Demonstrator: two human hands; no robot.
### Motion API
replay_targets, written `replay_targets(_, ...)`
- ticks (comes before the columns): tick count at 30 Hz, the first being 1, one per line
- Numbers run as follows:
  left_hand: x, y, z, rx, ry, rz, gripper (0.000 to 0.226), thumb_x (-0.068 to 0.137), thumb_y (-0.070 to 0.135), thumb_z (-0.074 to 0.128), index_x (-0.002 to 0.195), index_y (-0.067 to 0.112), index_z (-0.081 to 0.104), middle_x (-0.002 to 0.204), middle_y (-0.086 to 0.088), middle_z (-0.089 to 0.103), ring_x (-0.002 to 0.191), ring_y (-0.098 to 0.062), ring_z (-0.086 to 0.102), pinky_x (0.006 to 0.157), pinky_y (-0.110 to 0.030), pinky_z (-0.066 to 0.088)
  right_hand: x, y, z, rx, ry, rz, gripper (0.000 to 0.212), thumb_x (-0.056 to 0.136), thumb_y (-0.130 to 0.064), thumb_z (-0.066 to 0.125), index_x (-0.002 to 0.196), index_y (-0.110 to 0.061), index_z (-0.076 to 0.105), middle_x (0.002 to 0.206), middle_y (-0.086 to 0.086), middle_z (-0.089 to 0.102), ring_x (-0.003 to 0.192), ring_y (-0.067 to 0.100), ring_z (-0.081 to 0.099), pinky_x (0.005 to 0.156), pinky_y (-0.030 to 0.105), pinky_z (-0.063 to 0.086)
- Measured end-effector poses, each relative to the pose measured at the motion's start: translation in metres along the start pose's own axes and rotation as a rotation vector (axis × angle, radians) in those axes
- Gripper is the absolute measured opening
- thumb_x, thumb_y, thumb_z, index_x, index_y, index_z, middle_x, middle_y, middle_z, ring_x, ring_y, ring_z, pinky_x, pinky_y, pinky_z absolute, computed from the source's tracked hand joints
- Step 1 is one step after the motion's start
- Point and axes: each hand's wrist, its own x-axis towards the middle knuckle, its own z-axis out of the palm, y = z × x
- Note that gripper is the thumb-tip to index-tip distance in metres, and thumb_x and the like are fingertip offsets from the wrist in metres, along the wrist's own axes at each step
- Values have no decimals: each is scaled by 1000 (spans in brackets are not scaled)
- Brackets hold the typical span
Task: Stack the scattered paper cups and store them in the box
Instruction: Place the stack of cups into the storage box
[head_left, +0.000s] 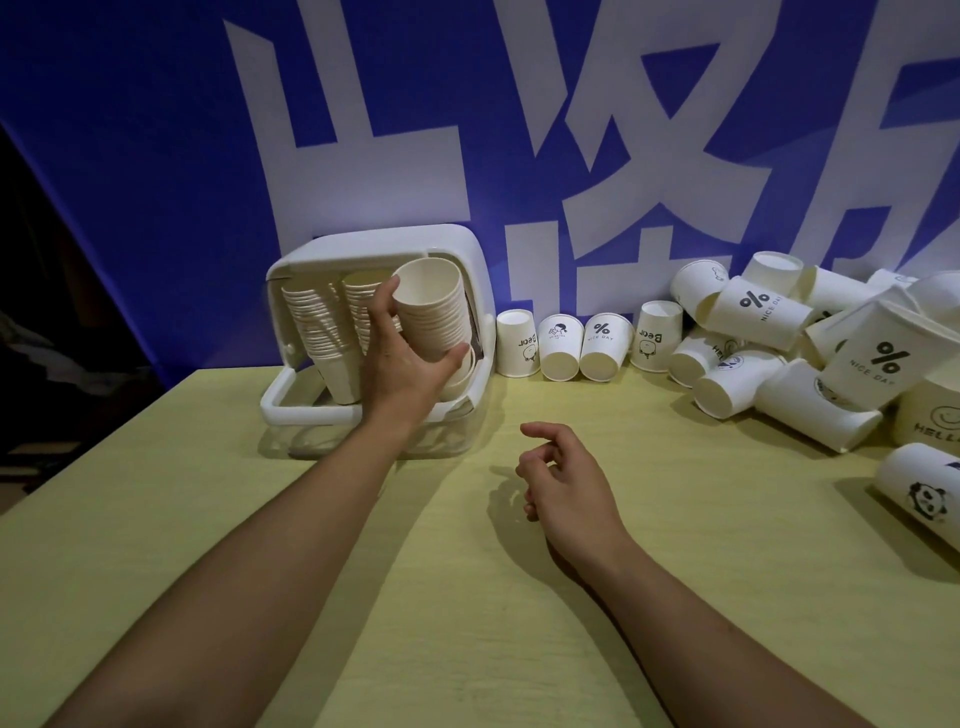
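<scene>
A white plastic box (317, 410) lies tipped with its mouth toward me at the back left of the table. Inside it lean two tall stacks of paper cups (319, 332). My left hand (402, 358) grips a third cup stack (434, 312) at the box's mouth, thumb on the right, fingers on the left. My right hand (563, 475) hovers over the table's middle, fingers loosely curled, holding nothing. Loose printed cups (602, 345) stand upside down in a row along the wall.
A heap of fallen printed cups (810, 343) fills the back right of the yellow table (467, 597), and a panda cup (922, 491) lies at the right edge. A blue and white banner (156, 182) closes off the back.
</scene>
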Motion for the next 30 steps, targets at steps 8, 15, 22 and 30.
replay_targets(8,4,2,-23,209,-63,-32,110,74,47,83,150,49,4,153,0,41,128,-31,53,96,-48,51,-4,-5,0,-29,-16,18,24,96,-15,52,103,-33,66,79,-8,58,60,13,52,62,39,49)
replay_targets(15,9,-2,-13,158,-215,-165,107,75,39,86,147,48,8,152,3,42,132,-28,49,98,-42,43,-4,-4,0,-62,-20,19,24,95,-16,53,102,-35,65,84,-4,61,61,14,54,63,45,53)
replay_targets(22,3,1,-19,109,-222,-228,102,76,35,86,143,41,9,148,-2,41,126,-26,49,91,-35,38,-3,-2,-1,-88,-22,11,24,94,-16,53,101,-34,66,82,-5,61,62,13,54,67,50,54)
replay_targets(30,-19,2,-20,254,-213,-176,109,77,49,81,147,47,-2,158,-3,37,134,-33,49,99,-49,46,-5,-7,-3,-97,-41,11,23,95,-15,53,102,-31,67,82,-1,61,63,15,55,67,49,54)
